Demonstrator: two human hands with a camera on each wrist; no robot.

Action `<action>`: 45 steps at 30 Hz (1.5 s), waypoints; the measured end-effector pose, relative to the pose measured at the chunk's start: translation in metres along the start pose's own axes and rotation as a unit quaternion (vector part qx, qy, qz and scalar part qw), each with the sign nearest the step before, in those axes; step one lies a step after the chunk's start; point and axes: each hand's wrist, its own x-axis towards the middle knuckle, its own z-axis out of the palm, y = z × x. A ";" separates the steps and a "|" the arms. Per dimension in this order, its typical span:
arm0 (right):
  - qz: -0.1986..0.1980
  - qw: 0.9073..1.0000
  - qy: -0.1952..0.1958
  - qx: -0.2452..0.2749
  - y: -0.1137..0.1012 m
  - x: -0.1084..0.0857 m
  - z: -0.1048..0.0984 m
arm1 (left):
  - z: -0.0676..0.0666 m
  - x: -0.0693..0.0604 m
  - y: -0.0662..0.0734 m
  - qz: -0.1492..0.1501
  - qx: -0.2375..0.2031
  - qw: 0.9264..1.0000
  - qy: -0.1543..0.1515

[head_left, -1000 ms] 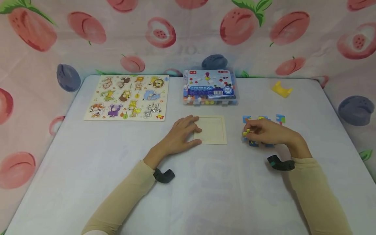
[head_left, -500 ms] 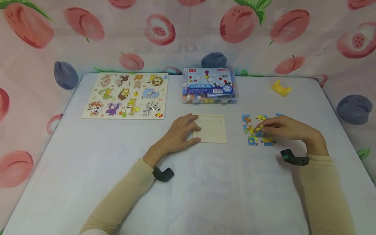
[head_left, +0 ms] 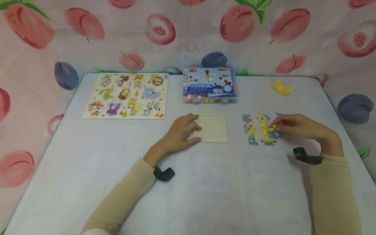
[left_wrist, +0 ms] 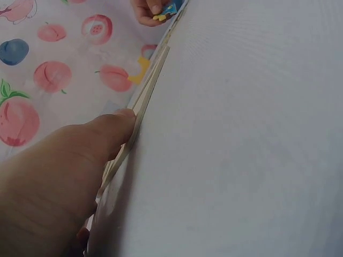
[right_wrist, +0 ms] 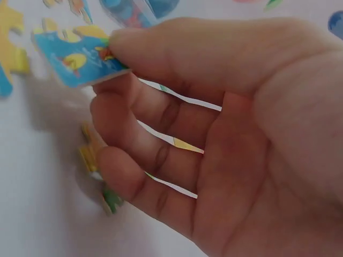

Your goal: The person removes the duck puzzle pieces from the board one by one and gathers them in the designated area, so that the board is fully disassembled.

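Observation:
My left hand (head_left: 182, 134) rests with spread fingers on the left side of a shallow wooden puzzle tray (head_left: 210, 129). In the left wrist view, its thumb (left_wrist: 120, 128) lies along the edge of that tray. My right hand (head_left: 308, 129) pinches a blue-and-yellow jigsaw piece (head_left: 274, 133) between thumb and fingertips, held tilted in the right wrist view. Below and left of it lie several other jigsaw pieces, among them one with a yellow animal head (head_left: 262, 118) and a yellow-and-blue one (head_left: 268, 141). My right fingers partly hide a piece at the upper right.
At the back left lies an animal peg puzzle board (head_left: 124, 96). A clear lidded box (head_left: 210, 86) of small coloured parts stands at the back middle. A yellow plastic bracket-shaped piece (head_left: 282, 87) sits at the back right. Fruit-print cloth hangs behind the table.
My right hand has moved right across the loose pieces with the jigsaw piece between its fingers, uncovering those on the left. My left hand has stayed on the tray.

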 end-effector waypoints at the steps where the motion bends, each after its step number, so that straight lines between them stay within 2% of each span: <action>1: 0.004 1.000 0.001 -0.003 0.001 -0.001 -0.001 | 0.000 0.000 0.000 0.000 0.000 1.000 -0.001; 6: 0.021 1.000 0.001 -0.016 0.010 -0.006 -0.006 | 0.000 0.000 0.000 -0.001 0.000 1.000 -0.003; 13: 0.049 0.998 -0.037 -0.025 0.020 -0.014 -0.014 | 0.000 0.000 0.000 -0.002 0.005 1.000 -0.006; 18: 0.078 0.996 -0.047 -0.027 0.025 -0.016 -0.016 | 0.000 -0.001 0.000 -0.004 0.008 1.000 -0.007; 30: 0.101 0.990 -0.069 -0.066 0.034 -0.016 -0.017 | 0.000 -0.001 0.000 -0.005 0.002 1.000 -0.003; 45: 0.100 0.991 -0.046 -0.076 0.029 -0.010 -0.009 | -0.001 0.000 0.000 -0.002 -0.003 1.000 -0.003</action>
